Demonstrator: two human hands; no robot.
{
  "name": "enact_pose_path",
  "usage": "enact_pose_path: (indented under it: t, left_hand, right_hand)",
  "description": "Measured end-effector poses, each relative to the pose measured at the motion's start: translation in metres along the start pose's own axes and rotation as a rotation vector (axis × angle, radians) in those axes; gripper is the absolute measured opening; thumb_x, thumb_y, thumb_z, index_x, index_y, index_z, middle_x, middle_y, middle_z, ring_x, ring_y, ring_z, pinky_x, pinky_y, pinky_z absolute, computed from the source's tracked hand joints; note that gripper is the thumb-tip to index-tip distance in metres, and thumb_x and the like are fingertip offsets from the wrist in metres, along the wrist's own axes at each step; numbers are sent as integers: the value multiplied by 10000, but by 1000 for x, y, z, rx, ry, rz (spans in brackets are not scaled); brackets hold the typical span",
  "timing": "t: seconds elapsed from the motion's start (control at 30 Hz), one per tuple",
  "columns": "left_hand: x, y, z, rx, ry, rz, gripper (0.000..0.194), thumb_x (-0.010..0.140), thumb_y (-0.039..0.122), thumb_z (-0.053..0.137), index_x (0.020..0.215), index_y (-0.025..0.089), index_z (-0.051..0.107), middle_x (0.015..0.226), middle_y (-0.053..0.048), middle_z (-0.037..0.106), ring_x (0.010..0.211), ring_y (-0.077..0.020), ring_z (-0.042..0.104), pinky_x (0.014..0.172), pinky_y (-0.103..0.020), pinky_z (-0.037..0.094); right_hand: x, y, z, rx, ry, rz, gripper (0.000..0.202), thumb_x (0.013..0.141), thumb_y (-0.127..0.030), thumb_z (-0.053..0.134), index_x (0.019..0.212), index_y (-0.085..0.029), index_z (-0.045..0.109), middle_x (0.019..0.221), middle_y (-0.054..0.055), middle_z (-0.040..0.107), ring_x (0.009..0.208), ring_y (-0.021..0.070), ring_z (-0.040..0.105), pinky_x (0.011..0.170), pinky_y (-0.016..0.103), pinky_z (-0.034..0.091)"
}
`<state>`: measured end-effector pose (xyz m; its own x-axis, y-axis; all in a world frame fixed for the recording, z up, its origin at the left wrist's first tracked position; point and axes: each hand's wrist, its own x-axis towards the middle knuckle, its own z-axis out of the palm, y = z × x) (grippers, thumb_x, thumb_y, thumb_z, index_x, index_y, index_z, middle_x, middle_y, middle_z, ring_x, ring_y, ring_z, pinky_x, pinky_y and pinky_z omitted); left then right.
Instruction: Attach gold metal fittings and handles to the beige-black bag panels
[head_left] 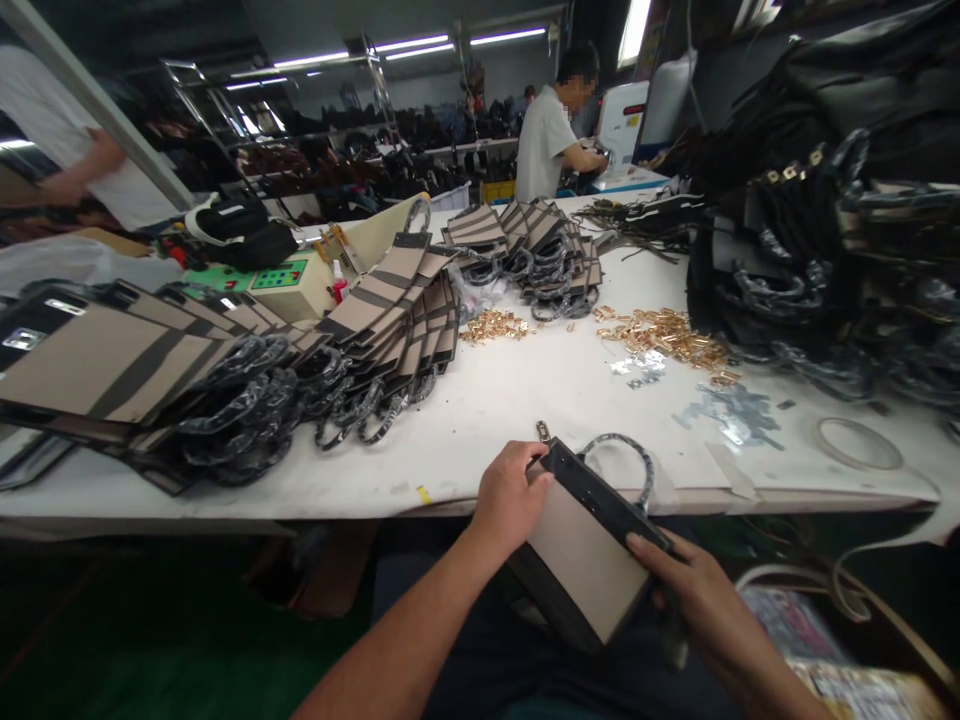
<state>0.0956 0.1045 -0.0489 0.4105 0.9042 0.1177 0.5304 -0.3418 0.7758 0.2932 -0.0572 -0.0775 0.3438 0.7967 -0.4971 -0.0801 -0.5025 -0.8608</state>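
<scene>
Black-and-tan piece: this flat piece (589, 565) is tilted at the tabletop's (540, 385) front edge, mostly over the person's lap (480, 650), its plastic-wrapped handle (643, 462) looping out over the white surface.
Left hand: the left hand (511, 495) pinches the upper corner, thumb on the tan face.
Right hand: the right hand (697, 585) grips the opposite end, thumb on the black band; its fingers behind are partly hidden.
Gold fitting: a small fitting (542, 431) shows just beyond the left fingertips — whether it is attached, I cannot tell. If loose, a nudge from the corner could knock it away.
Slip risk: with little visible support below, a loosened pinch could let the piece drop toward the lap.
Handle: the loop could catch the table edge if the piece were turned carelessly, tugging a corner free or scuffing its wrap.
Loose metal: gold pieces (667, 335) and silver plates (731, 412) lie beyond — a sweeping handle or sleeve-less forearm could scatter or mix them.
Left stack: overlapping panels (405, 310) with tangled handles could slide if one were pulled.
</scene>
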Motion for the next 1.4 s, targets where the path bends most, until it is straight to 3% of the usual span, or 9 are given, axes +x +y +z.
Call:
enact_pose_path:
  t: [0.13,0.4,0.7,0.83,0.97,1.07,1.17,1.27,1.4]
  left_hand:
    - [11,-3,6,9,26,38,269,852,105,734,1083,242,725,1128,-31,748,1087,-224,679,1008,-366,510]
    - [-5,-11,13,175,23,95,49,895,237,806,911,273,777,1057,-17,783,1044,-264,633,949,-433,438]
    - [-3,-19,13,143,45,124,69,874,244,847,869,300,807,1094,10,806,1047,-271,646,935,-458,407]
    - [-7,-24,16,188,18,181,29,906,286,822,900,314,816,1194,20,796,1057,-280,635,917,-468,399]
    - [-10,-28,21,216,29,195,85,974,317,738,983,329,821,1312,5,756,1078,-286,632,937,-481,406]
    - [-6,-28,22,213,40,173,75,963,306,752,975,334,821,1312,12,757,1074,-286,637,938,-486,415]
    - [-2,-26,20,206,31,147,34,928,299,798,926,323,822,1280,26,772,1062,-283,652,902,-480,431]
    - [0,-25,18,205,35,155,21,923,309,808,918,320,826,1263,31,778,1052,-277,661,881,-477,446]
    - [-3,-24,18,233,88,192,47,930,296,801,944,334,826,1265,51,776,1051,-256,660,881,-478,466]
  right_hand:
    - [7,-3,1,-11,27,-12,545,782,-719,762,834,-179,716,578,-33,519,515,138,476,486,254,347]
    - [-11,7,-1,-334,-44,1,628,804,-841,612,703,-222,632,498,-19,513,508,170,504,522,285,379]
    - [-17,23,9,-69,-78,150,622,819,-820,655,739,-205,602,482,-41,484,471,124,406,492,258,269]
    - [-11,38,12,-89,-68,141,618,847,-807,638,704,-209,569,477,-44,478,481,125,427,510,258,302]
    - [-1,25,6,-181,-77,88,617,852,-806,620,684,-214,574,501,-27,516,503,152,480,520,277,335]
    - [5,8,-6,-393,-53,15,596,851,-794,610,762,-212,702,576,14,637,573,215,602,570,310,433]
    - [0,-8,-25,-622,110,-99,580,768,-778,693,959,-245,820,833,71,804,773,330,734,703,387,560]
    - [-5,-30,-35,-745,295,-432,453,832,-687,705,988,-278,824,1040,86,821,946,349,765,871,421,599]
    - [20,-64,-11,-887,209,-908,289,1009,-435,616,1192,-282,779,1265,66,761,1009,260,777,835,347,630]
